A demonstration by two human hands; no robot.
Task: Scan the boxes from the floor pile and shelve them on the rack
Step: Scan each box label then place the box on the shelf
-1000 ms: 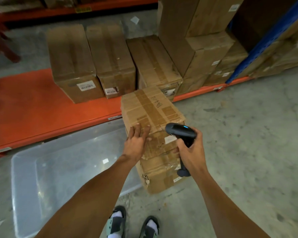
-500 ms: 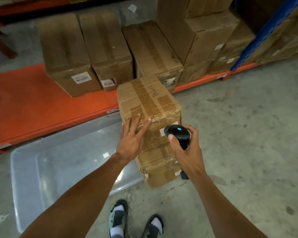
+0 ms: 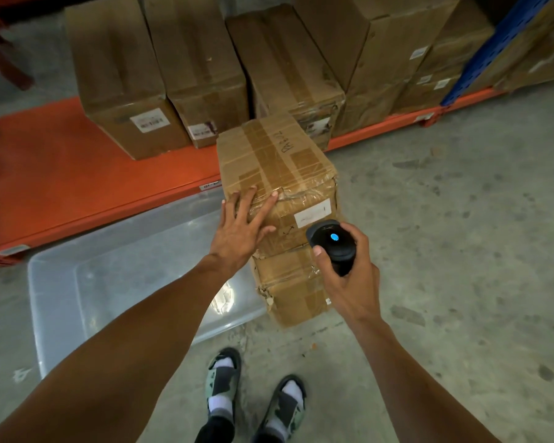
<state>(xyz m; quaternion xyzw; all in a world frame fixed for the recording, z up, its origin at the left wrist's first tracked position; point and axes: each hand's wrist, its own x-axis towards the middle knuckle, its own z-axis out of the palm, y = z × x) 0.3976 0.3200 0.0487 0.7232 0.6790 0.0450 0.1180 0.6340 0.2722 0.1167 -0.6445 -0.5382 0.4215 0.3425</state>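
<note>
Your left hand (image 3: pixel 237 230) lies flat with fingers spread on the near top edge of the top box (image 3: pixel 277 174), which sits on a second box (image 3: pixel 293 287) on the floor just in front of the orange shelf (image 3: pixel 77 187). Your right hand (image 3: pixel 349 279) grips the scanner (image 3: pixel 331 244), its blue light showing, just before the top box's white label (image 3: pixel 312 214).

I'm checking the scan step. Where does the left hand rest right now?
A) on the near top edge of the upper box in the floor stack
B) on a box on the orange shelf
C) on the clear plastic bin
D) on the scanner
A: the left hand lies with straight fingers on the near top edge of the upper box, while the right hand grips the scanner.
</note>
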